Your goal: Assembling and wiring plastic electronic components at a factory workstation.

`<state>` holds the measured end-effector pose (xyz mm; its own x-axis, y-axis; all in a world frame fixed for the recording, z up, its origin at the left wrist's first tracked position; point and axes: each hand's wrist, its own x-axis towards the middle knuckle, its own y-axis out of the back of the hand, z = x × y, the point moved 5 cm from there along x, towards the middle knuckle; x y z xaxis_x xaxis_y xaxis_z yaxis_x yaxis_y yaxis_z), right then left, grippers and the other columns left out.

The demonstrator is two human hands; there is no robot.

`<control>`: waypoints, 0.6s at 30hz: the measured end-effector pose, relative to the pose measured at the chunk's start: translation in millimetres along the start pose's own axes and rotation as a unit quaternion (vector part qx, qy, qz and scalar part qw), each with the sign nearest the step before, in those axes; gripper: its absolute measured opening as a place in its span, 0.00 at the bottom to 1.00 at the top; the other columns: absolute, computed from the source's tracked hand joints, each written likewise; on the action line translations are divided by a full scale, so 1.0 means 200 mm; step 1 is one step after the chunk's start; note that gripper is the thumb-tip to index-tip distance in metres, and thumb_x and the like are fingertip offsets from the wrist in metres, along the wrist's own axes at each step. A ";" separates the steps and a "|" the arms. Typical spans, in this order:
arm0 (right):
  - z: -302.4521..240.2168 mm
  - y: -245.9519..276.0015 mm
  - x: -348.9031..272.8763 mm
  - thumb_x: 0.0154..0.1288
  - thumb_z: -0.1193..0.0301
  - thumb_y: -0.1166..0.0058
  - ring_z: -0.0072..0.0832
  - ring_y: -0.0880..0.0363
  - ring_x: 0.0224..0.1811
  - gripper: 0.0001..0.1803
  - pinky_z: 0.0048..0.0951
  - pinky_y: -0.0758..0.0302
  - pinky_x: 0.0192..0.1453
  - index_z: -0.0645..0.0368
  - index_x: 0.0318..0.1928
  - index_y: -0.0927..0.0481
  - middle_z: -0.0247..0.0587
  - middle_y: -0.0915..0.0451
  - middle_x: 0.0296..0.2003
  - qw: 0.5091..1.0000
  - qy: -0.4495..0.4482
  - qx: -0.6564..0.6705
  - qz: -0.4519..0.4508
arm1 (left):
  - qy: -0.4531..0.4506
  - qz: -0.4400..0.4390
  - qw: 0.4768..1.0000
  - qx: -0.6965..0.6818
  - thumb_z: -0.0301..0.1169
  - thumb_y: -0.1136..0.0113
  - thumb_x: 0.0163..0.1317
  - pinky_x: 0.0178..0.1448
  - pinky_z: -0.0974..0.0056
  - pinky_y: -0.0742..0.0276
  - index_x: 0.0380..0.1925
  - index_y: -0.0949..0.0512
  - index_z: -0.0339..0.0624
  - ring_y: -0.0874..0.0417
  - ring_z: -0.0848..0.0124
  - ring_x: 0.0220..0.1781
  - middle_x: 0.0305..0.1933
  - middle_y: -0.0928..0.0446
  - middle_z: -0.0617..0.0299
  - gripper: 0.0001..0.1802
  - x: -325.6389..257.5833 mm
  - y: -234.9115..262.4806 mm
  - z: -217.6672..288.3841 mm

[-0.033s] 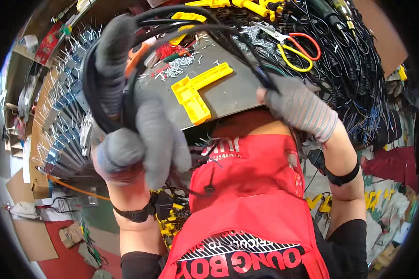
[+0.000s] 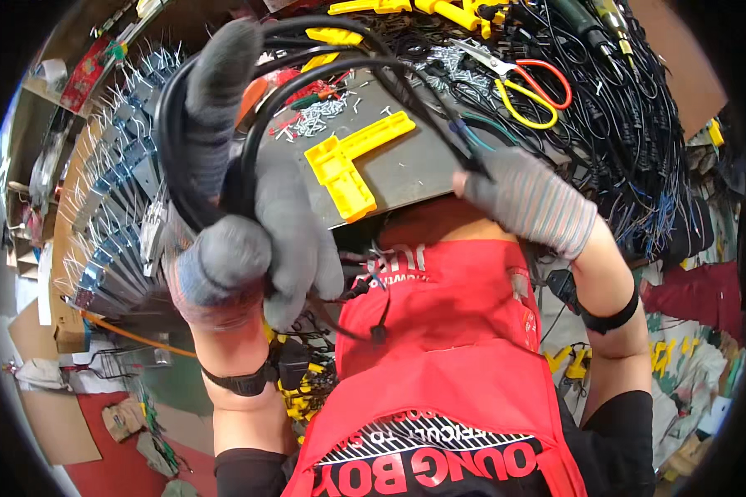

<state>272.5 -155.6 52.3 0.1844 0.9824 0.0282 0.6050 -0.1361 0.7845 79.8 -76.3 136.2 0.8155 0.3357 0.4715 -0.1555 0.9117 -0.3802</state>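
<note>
My left hand, in a grey knit glove, is wrapped round a looped bundle of black cable. One gloved finger points up along the loops, and the hand is a little smeared by motion. From there the cable arches over the work surface to my right hand. That hand, in a striped glove with bare fingertips, is closed on the other side of the loops. A cable end with a small black connector dangles in front of the red apron. Beneath the arch lies a yellow plastic moulded part.
The grey work surface carries loose screws and scissors with red and yellow handles. A heap of black cables lies at right. Blue-grey parts with upright wires stand in rows at left. More yellow parts lie at the back.
The cable loops and both hands have shifted slightly. My left hand's raised finger has moved a little right and up; my right hand has moved slightly left and down. The dangling connector swung right.
</note>
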 end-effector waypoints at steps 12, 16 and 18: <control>-0.02 0.20 -0.12 0.67 0.59 0.55 0.53 0.20 0.31 0.20 0.48 0.24 0.34 0.63 0.47 0.27 0.60 0.22 0.27 1.000 -0.005 -0.023 0.008 | 0.285 0.351 0.835 0.313 0.29 0.42 0.58 0.20 0.72 0.31 0.50 0.27 0.36 0.26 0.76 0.18 0.21 0.28 0.66 0.19 -0.35 0.20 0.13; -0.04 0.26 -0.23 0.57 0.68 0.50 0.48 0.21 0.24 0.13 0.45 0.26 0.24 0.58 0.43 0.25 0.48 0.24 0.19 0.991 -0.004 -0.117 0.071 | 0.235 0.161 0.930 0.233 0.28 0.42 0.59 0.28 0.71 0.31 0.54 0.29 0.36 0.27 0.75 0.24 0.30 0.27 0.63 0.22 -0.21 0.06 0.02; 0.04 0.00 -0.21 0.53 0.70 0.47 0.38 0.18 0.24 0.06 0.39 0.23 0.24 0.58 0.30 0.20 0.42 0.20 0.20 0.954 0.113 -0.272 -0.058 | 0.229 0.111 0.944 0.210 0.28 0.42 0.60 0.34 0.71 0.31 0.57 0.31 0.36 0.27 0.74 0.29 0.37 0.26 0.61 0.24 -0.14 0.01 -0.03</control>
<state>270.7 -198.4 47.2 -0.0678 0.9977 0.0067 0.1091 0.0007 0.9940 59.7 -84.7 118.0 0.8769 0.4805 -0.0122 -0.4806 0.8763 -0.0346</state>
